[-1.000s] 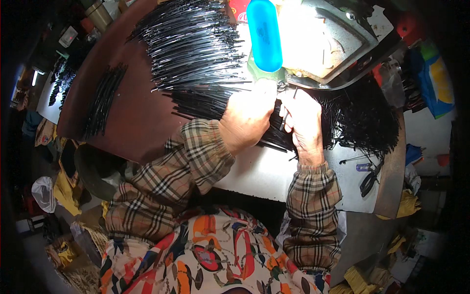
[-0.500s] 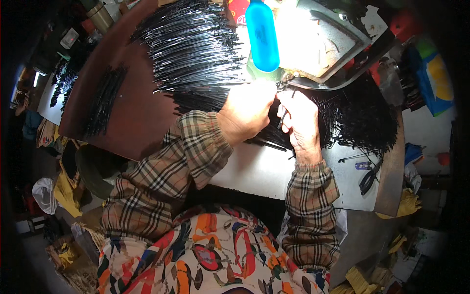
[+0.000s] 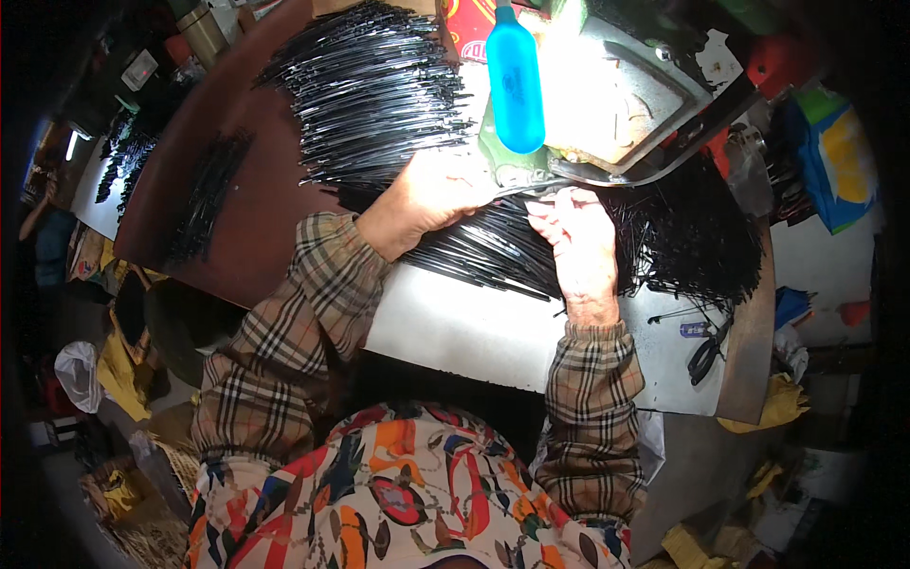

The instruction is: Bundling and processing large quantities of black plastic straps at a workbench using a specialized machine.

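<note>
Hands on black plastic strips (image 3: pixel 493 251) by the machine (image 3: pixel 607 104). Left hand (image 3: pixel 438 190) clenched over the strips. Right hand (image 3: pixel 578 242) fingers (image 3: pixel 548 211) pinching strips at the machine's edge.

Past my grip a bright lamp glares on the pale metal tabletop (image 3: pixel 474 332); the brown board (image 3: pixel 256 209) runs off to my left, and the cluttered floor (image 3: pixel 104 398) below it lies in shadow.

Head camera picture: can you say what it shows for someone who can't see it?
Two bare hands, left hand and right hand, press on a bundle of thin black strips at the base of a brightly lit machine. A blue bottle stands on it, and more strips fan across the brown table.
</note>
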A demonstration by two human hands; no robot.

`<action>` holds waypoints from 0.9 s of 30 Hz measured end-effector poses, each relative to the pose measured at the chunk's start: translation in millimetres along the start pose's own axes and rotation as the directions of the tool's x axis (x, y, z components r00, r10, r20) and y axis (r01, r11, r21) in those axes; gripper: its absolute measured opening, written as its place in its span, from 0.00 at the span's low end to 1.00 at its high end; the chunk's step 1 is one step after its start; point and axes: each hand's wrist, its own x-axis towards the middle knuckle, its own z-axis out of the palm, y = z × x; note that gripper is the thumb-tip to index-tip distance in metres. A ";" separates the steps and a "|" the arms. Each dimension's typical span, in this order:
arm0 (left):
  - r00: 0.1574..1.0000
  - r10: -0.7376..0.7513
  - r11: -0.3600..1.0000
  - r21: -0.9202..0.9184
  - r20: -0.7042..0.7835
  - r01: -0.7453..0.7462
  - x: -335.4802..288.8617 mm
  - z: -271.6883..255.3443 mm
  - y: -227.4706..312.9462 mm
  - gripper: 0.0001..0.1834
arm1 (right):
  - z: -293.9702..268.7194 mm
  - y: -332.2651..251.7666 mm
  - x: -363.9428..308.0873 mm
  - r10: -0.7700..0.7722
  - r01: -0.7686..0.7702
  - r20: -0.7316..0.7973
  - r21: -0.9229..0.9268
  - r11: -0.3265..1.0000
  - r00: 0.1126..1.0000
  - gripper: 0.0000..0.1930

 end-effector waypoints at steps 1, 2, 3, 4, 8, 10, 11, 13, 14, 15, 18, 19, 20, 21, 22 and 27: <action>1.000 -0.002 0.997 -0.078 0.024 0.004 3.2 2.0 -2.7 0.07 | 0.9 -0.8 -1.5 -0.002 0.001 0.026 0.033 0.999 1.000 0.11; 0.999 -0.002 0.988 -0.155 0.048 0.009 6.2 4.3 -5.0 0.07 | -2.9 -0.7 -0.8 0.000 0.000 0.021 0.028 1.000 1.000 0.11; 0.999 -0.004 0.987 -0.161 0.052 0.012 9.0 6.0 -7.1 0.07 | -8.7 -0.3 0.7 -0.017 0.016 0.046 0.026 1.000 0.999 0.12; 0.999 -0.045 0.986 -0.163 0.018 0.047 10.0 7.8 -3.7 0.06 | -8.3 -0.7 1.7 -0.032 0.030 0.075 0.030 0.999 0.997 0.12; 0.999 -0.024 0.984 -0.178 -0.024 0.020 11.9 12.8 0.0 0.07 | -3.1 -1.2 -0.7 -0.009 0.009 0.008 0.009 1.000 1.000 0.11; 0.999 -0.019 0.982 -0.187 -0.039 0.011 13.7 15.2 -2.6 0.07 | -2.4 -0.2 0.2 -0.007 0.005 -0.050 -0.032 0.999 0.999 0.11; 0.998 -0.010 0.981 -0.193 -0.056 -0.001 13.8 15.1 -3.8 0.08 | -3.8 1.4 0.6 -0.003 0.001 -0.050 -0.028 1.000 0.999 0.11; 0.999 -0.007 0.980 -0.197 -0.042 -0.001 15.9 11.6 -10.1 0.07 | -8.4 2.8 1.3 -0.037 0.036 0.007 0.034 0.999 0.999 0.10; 1.000 0.000 0.979 -0.203 -0.026 -0.005 17.8 9.9 -13.3 0.07 | -9.7 2.0 1.8 -0.036 0.036 0.003 0.030 0.999 0.999 0.10; 1.000 -0.002 0.978 -0.207 -0.023 -0.003 19.4 8.1 -16.5 0.07 | -10.3 0.5 2.4 -0.028 0.028 -0.014 -0.021 0.999 1.000 0.10; 1.000 0.008 0.984 -0.180 0.019 -0.004 23.0 7.2 -18.5 0.06 | -11.6 1.9 3.5 -0.048 0.048 -0.023 -0.030 0.998 0.999 0.09; 1.000 -0.010 0.984 -0.175 0.009 0.012 22.6 7.3 -17.4 0.06 | -11.9 2.5 4.0 -0.065 0.065 0.001 -0.015 0.998 0.998 0.10; 1.000 -0.028 0.985 -0.170 0.000 0.028 22.6 7.4 -16.6 0.06 | -11.8 2.7 4.5 -0.083 0.083 0.024 0.001 0.997 0.996 0.10; 1.000 -0.030 0.985 -0.170 -0.001 0.030 23.3 7.1 -17.6 0.06 | -10.8 2.0 5.1 -0.081 0.081 0.024 0.003 0.997 0.996 0.10; 1.000 -0.021 0.984 -0.178 0.005 0.022 23.6 7.4 -19.8 0.05 | -9.8 1.2 4.8 -0.054 0.053 -0.013 -0.034 0.998 0.998 0.10; 0.996 -0.086 0.976 -0.199 -0.009 0.082 27.1 13.5 -21.4 0.05 | -8.2 2.7 3.1 -0.060 0.053 -0.070 -0.091 0.994 0.996 0.09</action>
